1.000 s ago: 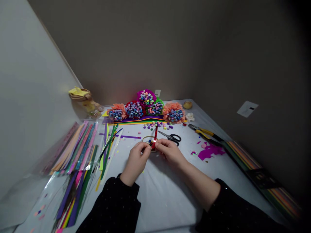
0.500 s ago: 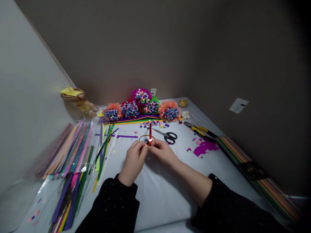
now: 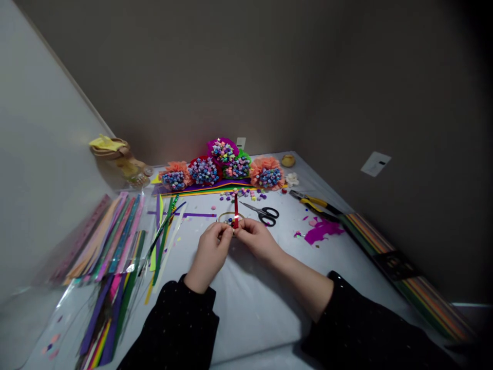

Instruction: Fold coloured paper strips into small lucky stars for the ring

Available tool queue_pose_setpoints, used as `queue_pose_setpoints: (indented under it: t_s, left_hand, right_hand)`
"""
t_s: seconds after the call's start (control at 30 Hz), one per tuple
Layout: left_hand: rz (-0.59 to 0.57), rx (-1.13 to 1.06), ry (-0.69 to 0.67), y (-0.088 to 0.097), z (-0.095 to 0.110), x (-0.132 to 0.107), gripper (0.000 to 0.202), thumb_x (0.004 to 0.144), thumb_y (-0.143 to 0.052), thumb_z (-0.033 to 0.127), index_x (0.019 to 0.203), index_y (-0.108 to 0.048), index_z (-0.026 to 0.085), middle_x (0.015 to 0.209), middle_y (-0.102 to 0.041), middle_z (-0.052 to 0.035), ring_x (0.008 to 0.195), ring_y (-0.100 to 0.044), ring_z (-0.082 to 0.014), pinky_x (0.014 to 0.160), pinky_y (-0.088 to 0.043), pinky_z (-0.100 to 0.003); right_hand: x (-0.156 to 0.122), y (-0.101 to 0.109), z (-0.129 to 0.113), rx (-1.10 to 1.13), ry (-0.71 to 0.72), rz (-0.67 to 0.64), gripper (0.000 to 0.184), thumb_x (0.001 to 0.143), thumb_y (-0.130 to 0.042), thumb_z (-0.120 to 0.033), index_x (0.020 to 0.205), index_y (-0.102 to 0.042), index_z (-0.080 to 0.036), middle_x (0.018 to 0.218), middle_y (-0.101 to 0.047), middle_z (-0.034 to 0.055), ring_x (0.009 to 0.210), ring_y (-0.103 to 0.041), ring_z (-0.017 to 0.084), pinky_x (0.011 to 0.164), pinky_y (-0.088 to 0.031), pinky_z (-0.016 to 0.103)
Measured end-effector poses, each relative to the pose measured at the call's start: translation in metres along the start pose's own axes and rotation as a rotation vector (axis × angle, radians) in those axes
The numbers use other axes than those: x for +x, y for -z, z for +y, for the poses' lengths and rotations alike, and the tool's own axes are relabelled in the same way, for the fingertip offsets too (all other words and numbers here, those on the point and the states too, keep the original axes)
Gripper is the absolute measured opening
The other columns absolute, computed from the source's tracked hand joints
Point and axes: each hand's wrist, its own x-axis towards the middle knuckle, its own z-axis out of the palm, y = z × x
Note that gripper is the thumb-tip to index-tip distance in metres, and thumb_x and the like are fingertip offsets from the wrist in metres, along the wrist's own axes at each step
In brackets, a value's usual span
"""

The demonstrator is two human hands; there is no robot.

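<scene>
A shiny red paper strip [image 3: 236, 209] stands upright from between the fingertips of my two hands. My left hand [image 3: 211, 250] pinches its lower end from the left, thumb against forefinger. From the other side my right hand [image 3: 259, 240] pinches the same end, and the fingertips nearly touch. Just behind them a thin gold hoop [image 3: 224, 214] lies on the table with small star-like pieces inside it, partly hidden by my fingers and the strip. Scissors with black handles [image 3: 265, 213] lie slightly open to the right of the hoop.
Tissue-paper flower bundles [image 3: 204, 171] filled with tiny paper stars line the back wall. Loose paper strips [image 3: 164, 241] and clear packs of strips [image 3: 111, 234] cover the left side. To the right are yellow-handled pliers [image 3: 316, 202], magenta scraps [image 3: 322, 231] and a long strip pack [image 3: 404, 275].
The whole view has shifted slightly, so everything sits a little further left and up. Both hands keep their pinch on the red strip, with hardly any movement.
</scene>
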Motion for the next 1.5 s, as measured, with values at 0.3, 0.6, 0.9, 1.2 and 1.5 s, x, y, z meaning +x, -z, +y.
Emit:
queue_pose_setpoints:
  t_s: [0.3, 0.6, 0.9, 1.2, 1.5]
  left_hand:
    - [0.014, 0.063, -0.035, 0.002, 0.002, 0.002, 0.016, 0.083, -0.046, 0.027, 0.077, -0.058, 0.017, 0.077, -0.061, -0.0028, 0.074, -0.057, -0.0164, 0.068, -0.043, -0.027]
    - [0.003, 0.103, -0.092, 0.002, 0.002, 0.003, 0.015, 0.084, -0.047, 0.026, 0.078, -0.058, 0.017, 0.078, -0.059, -0.0033, 0.077, -0.056, -0.0175, 0.070, -0.043, -0.028]
    - [-0.048, -0.041, 0.033, 0.003, 0.002, 0.001, 0.014, 0.084, -0.046, 0.023, 0.076, -0.056, 0.017, 0.076, -0.057, -0.0018, 0.072, -0.054, -0.0146, 0.065, -0.042, -0.025]
    - [-0.113, -0.113, 0.075, 0.006, 0.002, 0.002, 0.014, 0.084, -0.047, 0.023, 0.075, -0.056, 0.017, 0.076, -0.056, -0.0015, 0.073, -0.053, -0.0137, 0.067, -0.040, -0.024]
    - [-0.146, -0.117, 0.060, 0.007, 0.002, 0.002, 0.017, 0.085, -0.047, 0.025, 0.073, -0.057, 0.017, 0.075, -0.056, -0.0017, 0.073, -0.053, -0.0141, 0.066, -0.041, -0.025]
  right_hand:
    - [-0.003, 0.001, -0.009, 0.039, -0.052, -0.030, 0.016, 0.072, -0.056, -0.030, 0.065, -0.049, -0.018, 0.053, -0.042, -0.0066, 0.048, -0.034, 0.007, 0.048, -0.027, 0.021]
    - [0.001, 0.004, -0.005, 0.094, -0.001, 0.000, 0.015, 0.070, -0.059, -0.028, 0.066, -0.052, -0.016, 0.057, -0.045, -0.0060, 0.052, -0.036, 0.007, 0.052, -0.029, 0.021]
    - [-0.002, 0.008, -0.006, 0.172, -0.162, 0.019, 0.016, 0.072, -0.060, -0.031, 0.068, -0.055, -0.016, 0.050, -0.043, -0.0072, 0.043, -0.032, 0.006, 0.043, -0.026, 0.020]
    - [-0.004, 0.012, -0.009, 0.190, -0.261, -0.028, 0.020, 0.073, -0.061, -0.036, 0.070, -0.054, -0.017, 0.047, -0.041, -0.0083, 0.037, -0.029, 0.005, 0.037, -0.022, 0.019]
    - [-0.004, 0.010, -0.015, 0.115, -0.218, -0.038, 0.019, 0.072, -0.059, -0.034, 0.066, -0.053, -0.017, 0.050, -0.042, -0.0069, 0.045, -0.034, 0.007, 0.046, -0.027, 0.022]
